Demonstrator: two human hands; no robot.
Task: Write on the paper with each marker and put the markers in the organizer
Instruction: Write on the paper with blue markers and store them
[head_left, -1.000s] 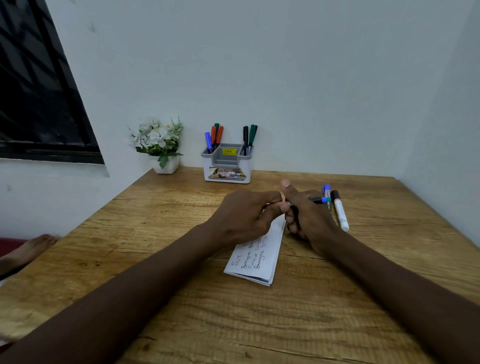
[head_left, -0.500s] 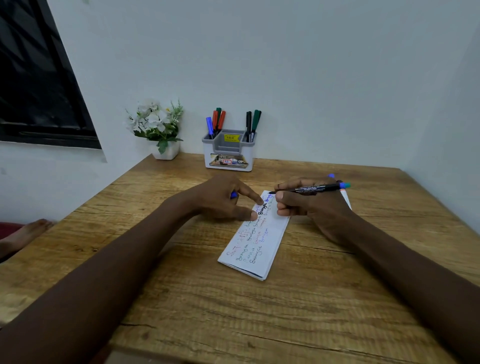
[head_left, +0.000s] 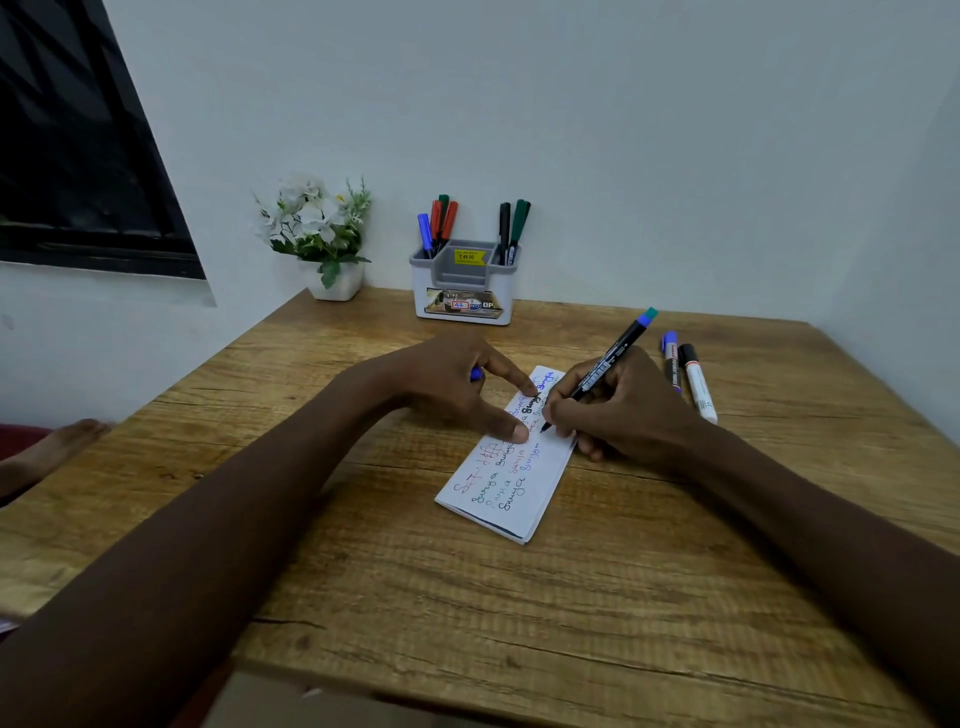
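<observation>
A folded white paper (head_left: 511, 486) with several lines of coloured handwriting lies in the middle of the wooden table (head_left: 597, 597). My right hand (head_left: 618, 408) grips a thin black marker (head_left: 605, 364), tip down on the paper. My left hand (head_left: 457, 387) presses the paper's left edge with thumb and forefinger while its curled fingers hold a blue cap (head_left: 475, 374). Two thicker markers, one blue-capped (head_left: 671, 361) and one black-capped (head_left: 697, 382), lie on the table to the right of my right hand. The grey and white organizer (head_left: 464, 286) stands at the back by the wall with several markers in it.
A small white pot of white flowers (head_left: 319, 234) stands at the back left beside the organizer. White walls close in behind and to the right. A dark window (head_left: 78, 145) is on the left. A bare foot (head_left: 57, 447) shows beyond the table's left edge.
My hands pulled the cap off the marker and came apart. The left hand kept the cap and settled on the paper. The right hand swung the marker from level to tip-down on the paper.
</observation>
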